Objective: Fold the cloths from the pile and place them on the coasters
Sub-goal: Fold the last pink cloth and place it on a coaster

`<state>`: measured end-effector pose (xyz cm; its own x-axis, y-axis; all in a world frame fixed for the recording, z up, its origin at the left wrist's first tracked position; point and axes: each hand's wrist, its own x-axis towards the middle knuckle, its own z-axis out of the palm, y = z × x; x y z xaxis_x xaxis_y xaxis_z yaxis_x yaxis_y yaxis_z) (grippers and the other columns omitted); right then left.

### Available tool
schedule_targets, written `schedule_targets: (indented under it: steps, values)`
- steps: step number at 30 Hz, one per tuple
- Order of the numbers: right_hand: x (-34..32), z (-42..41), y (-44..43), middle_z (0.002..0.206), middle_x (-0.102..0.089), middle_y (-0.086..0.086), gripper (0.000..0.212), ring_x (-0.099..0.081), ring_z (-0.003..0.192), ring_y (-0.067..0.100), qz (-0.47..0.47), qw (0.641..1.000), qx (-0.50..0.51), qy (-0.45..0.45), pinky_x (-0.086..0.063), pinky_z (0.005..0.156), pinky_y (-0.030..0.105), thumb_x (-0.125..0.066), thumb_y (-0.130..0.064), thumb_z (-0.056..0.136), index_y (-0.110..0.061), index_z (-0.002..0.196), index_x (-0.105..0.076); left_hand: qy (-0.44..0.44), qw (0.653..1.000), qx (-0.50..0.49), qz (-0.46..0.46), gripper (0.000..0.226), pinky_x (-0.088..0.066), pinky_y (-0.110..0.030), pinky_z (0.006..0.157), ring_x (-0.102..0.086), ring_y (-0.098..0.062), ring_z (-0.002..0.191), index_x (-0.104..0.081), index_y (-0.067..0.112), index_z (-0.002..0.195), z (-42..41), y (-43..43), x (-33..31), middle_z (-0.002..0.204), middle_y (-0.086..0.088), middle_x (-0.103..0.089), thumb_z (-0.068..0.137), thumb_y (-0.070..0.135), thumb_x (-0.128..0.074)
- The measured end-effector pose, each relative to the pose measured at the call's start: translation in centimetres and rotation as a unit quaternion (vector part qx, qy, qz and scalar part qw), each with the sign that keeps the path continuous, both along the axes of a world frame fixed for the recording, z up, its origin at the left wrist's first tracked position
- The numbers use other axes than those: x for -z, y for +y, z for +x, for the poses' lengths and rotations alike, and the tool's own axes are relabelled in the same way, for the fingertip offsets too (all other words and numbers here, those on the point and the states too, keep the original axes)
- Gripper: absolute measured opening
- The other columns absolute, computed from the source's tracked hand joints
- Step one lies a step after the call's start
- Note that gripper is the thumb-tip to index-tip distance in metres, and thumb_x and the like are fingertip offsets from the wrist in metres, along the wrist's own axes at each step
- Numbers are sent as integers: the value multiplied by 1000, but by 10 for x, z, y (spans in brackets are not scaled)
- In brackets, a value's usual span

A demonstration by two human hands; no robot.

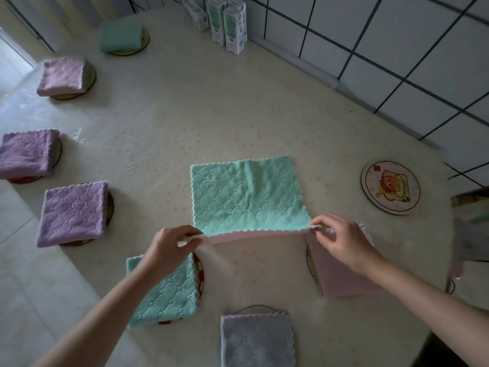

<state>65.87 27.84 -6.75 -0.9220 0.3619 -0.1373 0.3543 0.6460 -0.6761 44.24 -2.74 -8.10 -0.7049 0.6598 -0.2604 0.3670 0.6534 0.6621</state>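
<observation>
A mint-green quilted cloth [247,194] with a pink underside lies spread on the table's middle. My left hand [173,247] pinches its near left corner and my right hand [341,239] pinches its near right corner, lifting the near edge so the pink side shows. One round coaster [390,187] with a cartoon picture sits bare at the right. Folded cloths rest on other coasters: a green one [164,287] under my left forearm, a pink one [341,271] under my right hand, a grey one [258,340] at the near edge.
Along the left edge sit three folded purple and pink cloths [71,213] [26,153] [63,75] on coasters, and a green one [120,35] at the back. Cartons [232,25] stand by the tiled wall. More cloth [469,234] lies at the far right.
</observation>
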Motion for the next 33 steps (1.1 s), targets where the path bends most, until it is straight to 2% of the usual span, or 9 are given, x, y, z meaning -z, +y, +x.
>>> schedule_targets:
  steps: [2,4,7,13,17,22,25,30,33]
  values:
    - [-4,-13,3,85,-66,-6,12,-62,78,7,-21,999,37,6,-47,70,15,-65,-7,84,-18,90,-65,-31,998,-51,33,18,-43,-3,54,-60,12,60,-72,27,85,-12,8,-5,59,34,-62,80,10,-72]
    - [-7,-29,7,87,-67,-3,11,-64,81,13,-37,997,71,10,-50,74,25,-65,-7,84,-15,92,-65,-61,989,-119,63,23,-46,-9,50,-56,4,50,-68,31,79,-27,18,-6,57,24,-66,80,8,-72]
    - [-3,-61,19,87,-67,0,12,-63,80,15,-58,985,163,20,-52,73,28,-66,-7,82,-14,91,-65,-119,965,-204,114,12,-59,-36,69,-61,-16,66,-69,17,75,-50,38,-3,69,0,-67,81,7,-71]
    - [43,-124,58,79,-68,1,17,-65,77,23,-163,936,312,-20,-56,79,49,-71,-13,77,-24,72,-59,-200,913,-320,152,9,-54,-34,69,-59,-20,73,-69,10,92,-75,74,20,75,-3,-64,83,8,-69]
    - [56,-148,65,80,-67,2,11,-61,75,18,-163,936,313,-9,-54,78,39,-69,-14,80,-20,77,-62,-184,917,-327,134,6,-55,-47,77,-60,-23,74,-68,14,88,-90,85,32,78,-8,-67,85,9,-66]
    - [63,-161,69,85,-67,5,6,-62,81,20,-103,958,266,-17,-47,76,29,-67,-16,83,-14,88,-64,-142,937,-305,89,14,-56,-53,68,-57,-21,66,-64,20,73,-102,86,45,75,-8,-67,86,14,-61]
    - [64,-165,72,84,-64,3,14,-58,79,17,-64,963,260,-36,-39,71,22,-65,-20,86,-9,94,-65,-89,956,-274,60,13,-56,-49,66,-55,-22,63,-60,20,77,-106,89,46,72,-2,-64,89,20,-56]
    - [65,-172,77,93,-69,10,22,-61,89,24,-35,961,265,-68,-38,73,23,-63,-25,87,-6,97,-66,-40,966,-254,24,17,-57,-44,71,-62,-30,75,-63,18,98,-113,95,49,85,-8,-68,90,29,-53]
    - [65,-177,77,95,-70,12,22,-63,93,26,-18,961,264,-85,-37,71,22,-64,-27,86,-7,94,-66,-19,966,-258,3,21,-52,-33,71,-59,-27,76,-64,14,103,-115,100,53,90,-10,-66,90,28,-55]
